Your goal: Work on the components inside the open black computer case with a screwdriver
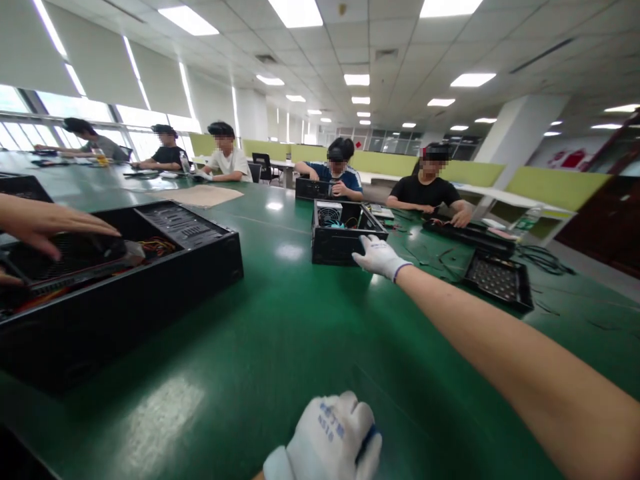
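Observation:
My right hand [379, 257], in a white glove, reaches far forward over the green table [280, 320]. Its fingers are spread against the near right corner of a small black computer case [337, 247], whose open top shows a fan and wires. My left hand [333, 437], gloved in white with blue print, is low at the bottom centre above the table. Its fingers are curled together, and whatever they might hold is hidden.
A large open black case [150, 293] lies at the left, with another person's bare hand [55, 223] over it. A black tray-like part [500, 280] and cables [545, 259] are on the right. Several people sit across the table.

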